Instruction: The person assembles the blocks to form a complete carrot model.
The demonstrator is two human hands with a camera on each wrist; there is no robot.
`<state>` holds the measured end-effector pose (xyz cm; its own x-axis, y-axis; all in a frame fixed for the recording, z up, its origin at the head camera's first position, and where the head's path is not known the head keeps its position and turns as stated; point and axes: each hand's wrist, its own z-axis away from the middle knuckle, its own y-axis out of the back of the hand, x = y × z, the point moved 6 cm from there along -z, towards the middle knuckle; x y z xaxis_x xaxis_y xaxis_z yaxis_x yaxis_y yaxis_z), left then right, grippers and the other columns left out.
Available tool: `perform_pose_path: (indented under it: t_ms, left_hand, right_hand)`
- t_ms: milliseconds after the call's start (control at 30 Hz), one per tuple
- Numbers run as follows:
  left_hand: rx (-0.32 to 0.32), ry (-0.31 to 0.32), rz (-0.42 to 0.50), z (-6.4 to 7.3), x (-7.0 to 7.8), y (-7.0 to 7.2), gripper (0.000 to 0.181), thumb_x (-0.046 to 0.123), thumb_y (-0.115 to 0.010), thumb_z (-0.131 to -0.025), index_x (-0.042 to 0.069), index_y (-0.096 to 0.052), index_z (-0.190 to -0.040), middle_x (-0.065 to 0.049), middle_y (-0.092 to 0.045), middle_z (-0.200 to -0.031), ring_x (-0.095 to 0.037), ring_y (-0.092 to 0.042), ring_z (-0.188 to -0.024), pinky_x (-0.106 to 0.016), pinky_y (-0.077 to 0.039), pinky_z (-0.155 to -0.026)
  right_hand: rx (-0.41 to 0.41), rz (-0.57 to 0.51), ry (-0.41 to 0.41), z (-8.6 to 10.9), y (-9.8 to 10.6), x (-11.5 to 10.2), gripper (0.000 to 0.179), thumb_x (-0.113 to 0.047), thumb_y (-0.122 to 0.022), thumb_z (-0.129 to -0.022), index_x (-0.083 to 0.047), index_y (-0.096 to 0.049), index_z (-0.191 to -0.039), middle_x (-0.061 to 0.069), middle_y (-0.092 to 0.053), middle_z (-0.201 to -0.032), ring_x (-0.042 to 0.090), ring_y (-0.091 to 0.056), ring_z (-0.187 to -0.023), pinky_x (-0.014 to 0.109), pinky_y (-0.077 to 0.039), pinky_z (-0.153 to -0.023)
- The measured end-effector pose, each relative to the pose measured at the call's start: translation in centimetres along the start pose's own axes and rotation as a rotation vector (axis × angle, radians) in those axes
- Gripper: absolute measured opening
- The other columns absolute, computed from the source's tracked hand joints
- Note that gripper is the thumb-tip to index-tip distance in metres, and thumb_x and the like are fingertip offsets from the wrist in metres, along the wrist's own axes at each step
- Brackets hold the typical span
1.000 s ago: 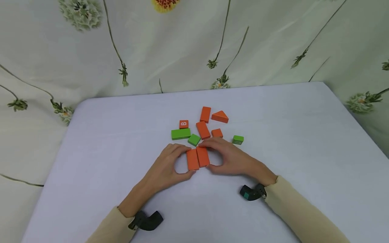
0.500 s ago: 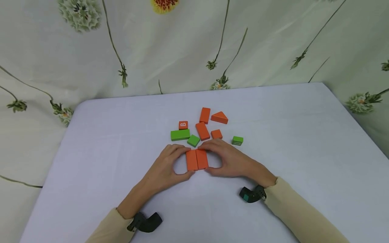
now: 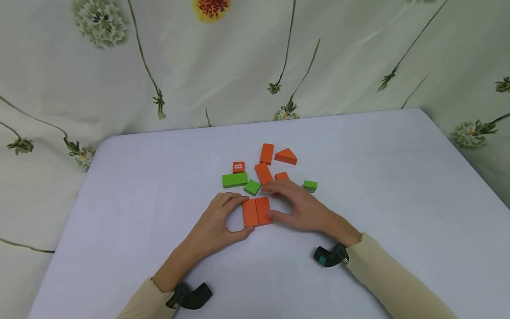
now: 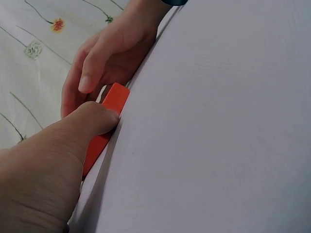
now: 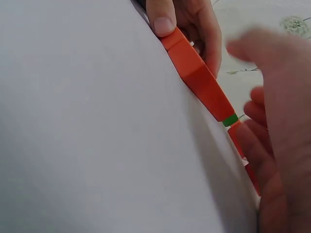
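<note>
Two orange rectangular blocks lie side by side on the white tabletop, long sides together. My left hand (image 3: 215, 221) holds the left orange block (image 3: 250, 214) by its ends, thumb at the near end and fingers at the far end. Close to the right orange block (image 3: 263, 210) is my right hand (image 3: 299, 206), fingers spread and holding nothing; its thumb overlaps the block's right edge in the head view. In the right wrist view that thumb (image 5: 250, 47) is blurred and raised off the orange blocks (image 5: 206, 87). The left thumb (image 4: 99, 118) presses the block end in the left wrist view.
Beyond the hands lie a green rectangular block (image 3: 234, 180), a green cube (image 3: 252, 187), an orange cube marked B (image 3: 238, 167), an orange triangle (image 3: 286, 156), more orange blocks (image 3: 267, 153) and a small green block (image 3: 310, 186). A floral cloth hangs behind the table (image 3: 358, 146).
The right hand has let go of the right orange block, its thumb lifting from the near end. The two orange blocks now line up more evenly. The left hand keeps its hold.
</note>
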<state>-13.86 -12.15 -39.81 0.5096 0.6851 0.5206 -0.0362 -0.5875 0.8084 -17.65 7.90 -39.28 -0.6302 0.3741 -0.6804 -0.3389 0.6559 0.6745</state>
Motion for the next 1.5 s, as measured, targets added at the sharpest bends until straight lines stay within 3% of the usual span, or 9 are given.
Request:
perform_pose_path:
  t_ms: [133,267,500,733,1033,1133,1233,1367,1500]
  left_hand:
    - [-0.002,0.008,0.000,0.0,0.0,0.0,0.066,0.034,-0.090,-0.078,0.008,-0.066,-0.133,-0.003,-0.062,-0.129,-0.020,-0.054,-0.118,-0.039,-0.055,-0.097]
    - [-0.002,0.011,0.000,-0.1,-0.1,-0.1,0.065,0.034,-0.090,-0.078,0.008,-0.066,-0.132,-0.003,-0.061,-0.129,-0.020,-0.054,-0.119,-0.039,-0.055,-0.097]
    - [-0.004,0.008,0.008,0.0,0.0,-0.3,0.065,0.034,-0.090,-0.078,0.009,-0.066,-0.132,-0.002,-0.062,-0.128,-0.019,-0.054,-0.118,-0.039,-0.055,-0.096]
    - [-0.008,0.009,0.010,-0.1,0.0,-0.5,0.064,0.035,-0.090,-0.078,0.009,-0.066,-0.132,-0.001,-0.062,-0.128,-0.018,-0.054,-0.118,-0.038,-0.055,-0.097]
    - [-0.014,0.005,-0.002,-0.1,0.1,-0.4,0.064,0.035,-0.089,-0.079,0.009,-0.066,-0.133,-0.002,-0.062,-0.129,-0.019,-0.054,-0.118,-0.039,-0.055,-0.097]
    - [-0.013,0.004,-0.004,-0.1,0.1,-0.3,0.065,0.036,-0.089,-0.079,0.009,-0.066,-0.133,-0.002,-0.062,-0.129,-0.019,-0.054,-0.119,-0.039,-0.055,-0.098]
    - [-0.012,0.008,-0.006,-0.1,0.1,-0.2,0.065,0.036,-0.089,-0.078,0.009,-0.066,-0.133,-0.002,-0.062,-0.129,-0.019,-0.054,-0.119,-0.039,-0.055,-0.098]
    - [-0.012,0.012,-0.013,0.0,0.0,-0.1,0.065,0.037,-0.089,-0.079,0.009,-0.066,-0.133,-0.002,-0.062,-0.129,-0.019,-0.054,-0.118,-0.039,-0.055,-0.097]
    - [-0.008,0.013,-0.017,0.1,0.0,0.0,0.065,0.036,-0.089,-0.078,0.009,-0.066,-0.133,-0.002,-0.062,-0.129,-0.019,-0.055,-0.117,-0.038,-0.055,-0.096]
  right_hand:
    - [0.085,-0.029,-0.024,-0.4,0.8,0.6,0.048,-0.012,-0.074,-0.094,-0.006,-0.059,-0.138,0.006,-0.062,-0.133,0.019,-0.062,-0.117,0.037,-0.053,-0.102]
    - [0.114,0.009,-0.044,-0.8,1.2,1.3,0.047,-0.011,-0.073,-0.094,-0.007,-0.059,-0.138,0.005,-0.062,-0.134,0.020,-0.061,-0.118,0.037,-0.053,-0.102]
    - [0.152,0.091,-0.069,-1.4,1.5,2.5,0.047,-0.008,-0.074,-0.093,-0.005,-0.061,-0.137,0.009,-0.061,-0.132,0.019,-0.060,-0.105,0.036,-0.055,-0.092]
    - [0.133,0.196,-0.074,-1.9,1.4,3.1,0.042,-0.009,-0.072,-0.095,-0.006,-0.066,-0.136,0.010,-0.060,-0.141,0.027,-0.053,-0.131,0.044,-0.049,-0.107]
    - [0.092,0.155,-0.066,-2.0,1.2,2.8,0.028,-0.013,-0.077,-0.091,-0.008,-0.069,-0.118,0.008,-0.061,-0.142,0.025,-0.053,-0.131,0.043,-0.050,-0.107]
    - [0.071,0.145,-0.078,-2.1,1.1,2.6,0.041,-0.015,-0.077,-0.091,-0.008,-0.064,-0.129,0.006,-0.064,-0.137,0.022,-0.055,-0.123,0.041,-0.052,-0.101]
    - [0.056,0.156,-0.085,-2.2,1.1,2.3,0.042,-0.016,-0.077,-0.091,-0.007,-0.062,-0.129,0.006,-0.064,-0.138,0.022,-0.056,-0.117,0.040,-0.053,-0.095]
    - [0.060,0.151,-0.087,-2.3,1.2,2.2,0.040,-0.016,-0.079,-0.089,-0.006,-0.062,-0.124,0.009,-0.062,-0.140,0.023,-0.059,-0.117,0.039,-0.053,-0.098]
    - [0.096,0.147,-0.109,-2.1,1.6,2.0,0.057,-0.018,-0.081,-0.088,-0.006,-0.058,-0.138,0.009,-0.061,-0.136,0.022,-0.059,-0.115,0.039,-0.053,-0.100]
